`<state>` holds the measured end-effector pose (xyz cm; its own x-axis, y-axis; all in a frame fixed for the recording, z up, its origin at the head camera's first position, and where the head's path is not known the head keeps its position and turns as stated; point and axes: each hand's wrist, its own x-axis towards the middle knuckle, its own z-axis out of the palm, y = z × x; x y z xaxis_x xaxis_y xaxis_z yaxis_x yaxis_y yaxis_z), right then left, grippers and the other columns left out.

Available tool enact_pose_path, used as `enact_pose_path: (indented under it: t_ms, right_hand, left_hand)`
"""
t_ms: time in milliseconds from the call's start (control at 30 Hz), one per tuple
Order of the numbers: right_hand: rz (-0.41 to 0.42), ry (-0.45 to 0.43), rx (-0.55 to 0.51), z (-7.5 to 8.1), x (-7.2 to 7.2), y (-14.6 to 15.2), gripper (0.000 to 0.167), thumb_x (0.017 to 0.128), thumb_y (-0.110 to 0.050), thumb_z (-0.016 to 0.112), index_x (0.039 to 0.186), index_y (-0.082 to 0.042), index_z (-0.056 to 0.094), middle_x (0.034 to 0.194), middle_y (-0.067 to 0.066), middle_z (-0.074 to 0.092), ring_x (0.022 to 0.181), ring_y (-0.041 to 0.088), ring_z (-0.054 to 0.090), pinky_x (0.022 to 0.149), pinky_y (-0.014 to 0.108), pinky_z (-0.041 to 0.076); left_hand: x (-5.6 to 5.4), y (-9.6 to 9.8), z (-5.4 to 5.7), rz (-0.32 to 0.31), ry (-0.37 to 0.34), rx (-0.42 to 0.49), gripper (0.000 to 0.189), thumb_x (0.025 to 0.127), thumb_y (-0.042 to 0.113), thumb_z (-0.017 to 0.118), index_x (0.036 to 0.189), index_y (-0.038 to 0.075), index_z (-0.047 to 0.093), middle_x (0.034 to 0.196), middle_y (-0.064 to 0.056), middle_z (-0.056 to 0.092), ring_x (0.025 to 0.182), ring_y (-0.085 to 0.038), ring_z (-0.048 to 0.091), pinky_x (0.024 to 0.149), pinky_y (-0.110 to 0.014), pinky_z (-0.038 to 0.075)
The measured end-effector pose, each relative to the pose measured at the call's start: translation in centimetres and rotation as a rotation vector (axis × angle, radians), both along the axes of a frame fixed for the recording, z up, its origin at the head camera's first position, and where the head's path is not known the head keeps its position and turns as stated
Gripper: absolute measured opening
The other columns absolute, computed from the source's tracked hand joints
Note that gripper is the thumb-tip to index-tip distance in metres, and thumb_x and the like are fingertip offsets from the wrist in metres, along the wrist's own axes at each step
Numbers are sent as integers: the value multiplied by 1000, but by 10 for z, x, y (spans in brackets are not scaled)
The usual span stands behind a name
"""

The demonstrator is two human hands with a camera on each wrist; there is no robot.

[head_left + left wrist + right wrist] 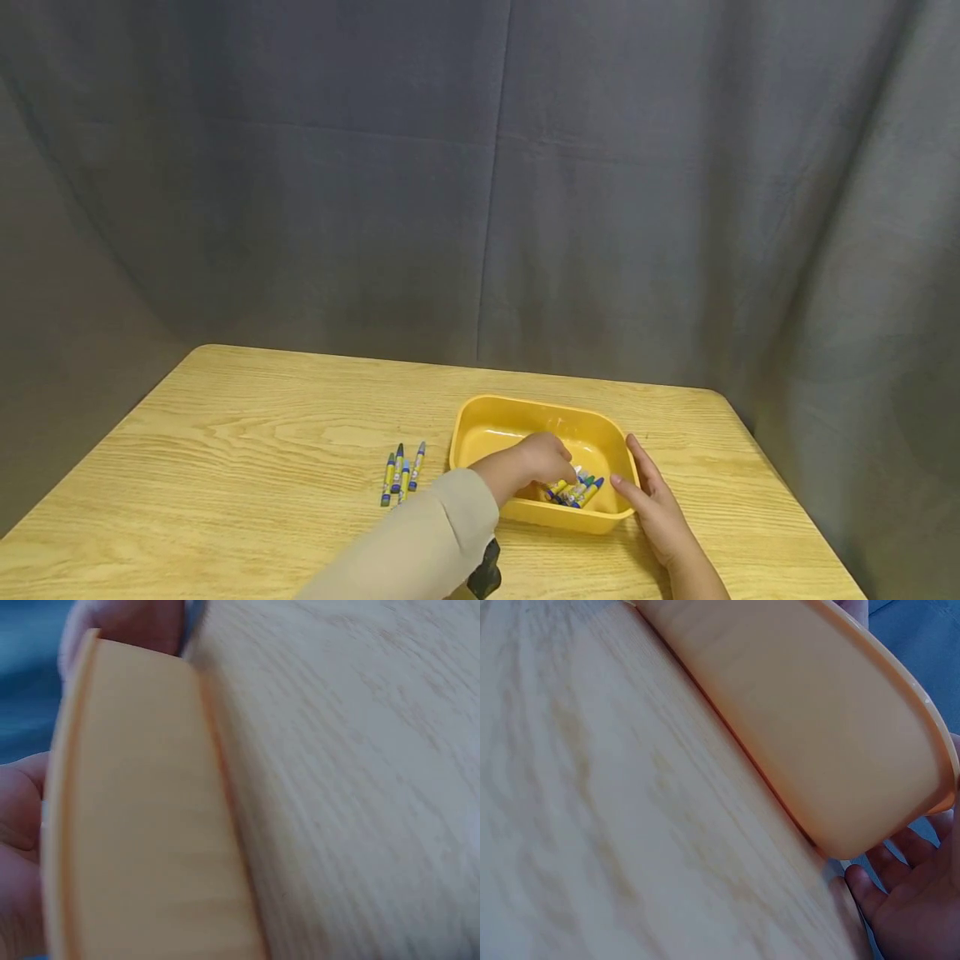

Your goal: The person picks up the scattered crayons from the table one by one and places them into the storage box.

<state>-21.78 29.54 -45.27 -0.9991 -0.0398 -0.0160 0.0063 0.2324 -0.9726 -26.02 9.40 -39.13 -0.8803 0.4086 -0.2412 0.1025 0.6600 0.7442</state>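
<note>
A cluster of crayons is being contained in a yellow tub, lying on its floor toward four o'clock from the middle. Blue, green and white tips are being shown there, with those of the nearer crayons being aimed roughly at one o'clock. The left hand is being held low inside the tub, its fingers being bent down beside the cluster; whether a crayon is being pinched cannot be told, since the fingertips are being hidden. The tub's wall is being gripped at three o'clock by the right hand, the thumb being hooked over the rim and the fingers being set against the outside. In the right wrist view, those fingers are being seen spread about the tub's rounded corner at five o'clock.

Outside the tub, at nine o'clock, four loose crayons in yellow and blue wrappers are being left close together, their tips being turned toward twelve. A beige sleeve is being stretched across at eight o'clock, and a dark object is being partly covered beneath it. Everything is being supported by a wooden table, which is being backed at twelve o'clock by a grey curtain.
</note>
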Motion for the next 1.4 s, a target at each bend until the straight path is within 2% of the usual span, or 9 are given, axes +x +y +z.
enact_pose_path:
  t_ms: [167,333,533,700,867,1100,1200,1267,1400]
  right_hand:
    - [-3,3,-17,0,-1,-1,77,99,-20,53,159,-15,5,166,3,-5,152,31,-9,120,54,5]
    - [-12,13,-32,-2,-2,0,76,99,-17,53,159,-15,7,166,3,-4,152,29,-11,121,52,1]
    - [-1,15,-45,-4,-2,0,77,99,-17,53,159,-14,5,166,3,-6,152,29,-13,121,54,-1]
    - [2,18,-45,-5,-3,-1,76,100,-17,53,159,-13,5,166,4,-6,151,30,-13,121,55,-1]
    - [2,15,-42,-4,-1,0,76,100,-17,52,159,-13,4,166,4,-7,151,30,-14,120,55,-1]
    - [2,5,-22,-1,0,-1,77,100,-20,53,159,-15,3,166,2,-7,152,28,-12,121,50,3]
    - [7,8,-16,-1,0,0,77,100,-21,52,159,-16,3,166,2,-7,152,28,-12,123,43,3]
    - [8,8,-20,-1,0,0,76,101,-20,51,159,-16,3,166,1,-7,152,28,-12,123,41,3]
    - [10,9,-25,-2,0,0,76,101,-19,51,159,-16,2,166,2,-8,151,29,-13,122,47,0]
  left_hand:
    - [0,-24,15,12,-31,175,43,88,13,69,128,1,62,129,-15,62,112,-34,63,94,-44,53]
    - [-2,-62,27,32,-52,333,47,90,16,66,134,3,58,124,-14,63,112,-32,60,97,-48,51]
    - [-2,-110,30,79,-11,399,48,93,17,62,138,1,53,125,-15,61,115,-29,59,96,-46,50]
    - [2,-142,23,151,14,436,45,97,15,57,139,0,51,134,-19,58,121,-33,58,98,-49,49]
    - [5,-170,9,250,21,425,46,96,16,60,139,1,52,133,-17,60,114,-27,60,93,-46,51]
    - [13,-209,-9,315,31,397,50,95,16,58,141,-2,47,131,-20,57,113,-29,59,92,-47,50]
    - [18,-218,-15,348,25,377,52,94,14,59,141,-5,46,127,-20,57,108,-26,58,89,-43,52]
    - [21,-221,-19,365,10,367,54,92,14,60,140,-6,46,124,-20,57,99,-25,57,80,-37,51]
    - [26,-222,-25,369,-9,337,57,88,11,64,138,-10,46,123,-22,57,91,-22,55,70,-30,47]
